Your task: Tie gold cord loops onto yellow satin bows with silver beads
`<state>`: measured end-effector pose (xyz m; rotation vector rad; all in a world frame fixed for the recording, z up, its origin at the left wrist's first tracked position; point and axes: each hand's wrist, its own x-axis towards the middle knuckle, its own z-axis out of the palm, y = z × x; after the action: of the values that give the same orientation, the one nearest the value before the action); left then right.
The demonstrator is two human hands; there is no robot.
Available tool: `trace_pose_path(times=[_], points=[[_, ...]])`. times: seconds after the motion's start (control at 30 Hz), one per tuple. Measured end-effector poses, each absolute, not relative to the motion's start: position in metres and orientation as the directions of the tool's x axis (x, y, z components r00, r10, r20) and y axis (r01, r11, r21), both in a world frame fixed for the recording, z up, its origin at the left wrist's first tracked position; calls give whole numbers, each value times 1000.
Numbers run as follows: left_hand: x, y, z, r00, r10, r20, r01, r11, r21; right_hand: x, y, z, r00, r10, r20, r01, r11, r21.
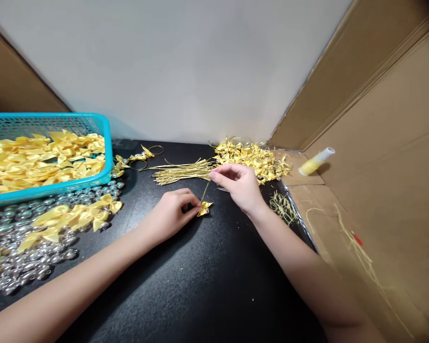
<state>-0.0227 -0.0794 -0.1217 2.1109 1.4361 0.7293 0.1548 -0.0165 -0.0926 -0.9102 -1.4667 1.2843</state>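
My left hand rests on the black table and pinches a small yellow ribbon bow between its fingertips. My right hand is closed in a pinch on the upper end of a thin gold wire tie that runs down to the bow. Just behind the hands lies a bundle of gold wire ties. A heap of finished yellow bows with wire sits behind my right hand.
A turquoise basket full of yellow bows stands at the left. In front of it lie clear beads and loose bows. Cardboard walls stand at both sides; a yellow thread spool and thread scraps lie at the right.
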Motion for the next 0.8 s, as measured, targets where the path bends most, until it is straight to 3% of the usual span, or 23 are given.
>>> trace_pose_path(times=[0.33, 0.6, 0.8], points=[[-23, -80, -124, 267, 963, 19, 668, -200, 717, 156, -14, -94, -274, 947, 169, -115, 142, -983], [-23, -82, -124, 290, 957, 13, 659, -210, 722, 158, -7, -96, -276, 946, 169, -70, 156, -985], [-17, -88, -125, 265, 964, -1, 653, -179, 736, 155, -11, -95, -306, 952, 24, -90, -4, -996]])
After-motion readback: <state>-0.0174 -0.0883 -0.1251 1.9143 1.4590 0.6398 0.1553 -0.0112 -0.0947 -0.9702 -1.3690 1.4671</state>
